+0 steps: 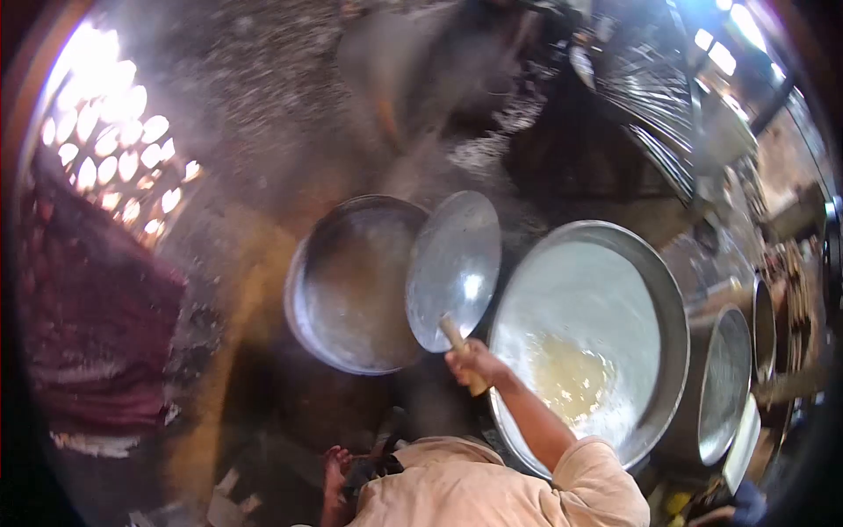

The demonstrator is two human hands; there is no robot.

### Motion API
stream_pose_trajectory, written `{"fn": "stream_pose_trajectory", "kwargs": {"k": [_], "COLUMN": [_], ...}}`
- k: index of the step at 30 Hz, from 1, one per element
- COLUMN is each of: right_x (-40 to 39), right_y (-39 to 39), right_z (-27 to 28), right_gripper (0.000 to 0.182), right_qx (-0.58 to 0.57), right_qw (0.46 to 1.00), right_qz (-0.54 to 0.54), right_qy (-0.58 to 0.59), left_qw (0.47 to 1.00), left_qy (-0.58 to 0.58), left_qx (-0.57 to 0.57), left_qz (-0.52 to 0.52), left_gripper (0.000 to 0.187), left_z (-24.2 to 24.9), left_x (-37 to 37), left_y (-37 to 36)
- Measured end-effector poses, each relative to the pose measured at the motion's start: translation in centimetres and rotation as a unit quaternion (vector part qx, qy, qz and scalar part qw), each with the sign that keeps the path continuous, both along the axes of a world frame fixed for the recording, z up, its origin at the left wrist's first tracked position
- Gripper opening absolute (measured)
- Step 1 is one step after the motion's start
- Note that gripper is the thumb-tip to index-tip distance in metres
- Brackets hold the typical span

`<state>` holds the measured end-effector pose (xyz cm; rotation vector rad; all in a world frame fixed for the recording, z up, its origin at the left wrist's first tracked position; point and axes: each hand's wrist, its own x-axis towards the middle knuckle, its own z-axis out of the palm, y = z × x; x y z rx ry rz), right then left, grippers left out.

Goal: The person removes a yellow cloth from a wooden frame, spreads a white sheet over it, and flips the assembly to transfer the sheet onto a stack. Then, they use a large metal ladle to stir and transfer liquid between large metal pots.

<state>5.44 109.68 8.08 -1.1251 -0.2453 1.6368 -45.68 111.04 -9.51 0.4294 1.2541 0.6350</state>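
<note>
My right hand [477, 364] is closed round the pale wooden handle [457, 341] of a wide, round metal skimmer [454, 263]. The skimmer is tilted between two vessels, over the right edge of a deep metal pan [351, 285] with a brownish, hazy inside. To its right, a large metal basin [663, 351] holds pale liquid with a yellowish, foamy patch near my right forearm. Low in the view, my left hand [335, 464] is beside my body below the pan, its fingers apart; I make out nothing held in it.
Dark red cloth [105, 307] lies at the left, below a bright perforated opening [114, 140]. More metal vessels [727, 386] stand at the right, near stacked flat pieces [797, 303]. Rough, dark ground [263, 79] spreads across the top. Haze blurs parts of the view.
</note>
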Motion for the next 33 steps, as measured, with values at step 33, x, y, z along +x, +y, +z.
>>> {"fn": "stream_pose_trajectory", "kwargs": {"k": [33], "right_x": [-10.2], "right_y": [14.8], "right_z": [-20.3], "right_gripper": [0.019], "right_qx": [-0.121], "right_qw": [0.99], "right_qz": [0.07], "right_qy": [-0.027], "left_qw": [0.952], "left_qy": [0.237], "left_qx": [-0.141], "left_qz": [0.135], "left_gripper": [0.041], "left_z": [5.2], "left_x": [-6.3], "left_y": [1.2]}}
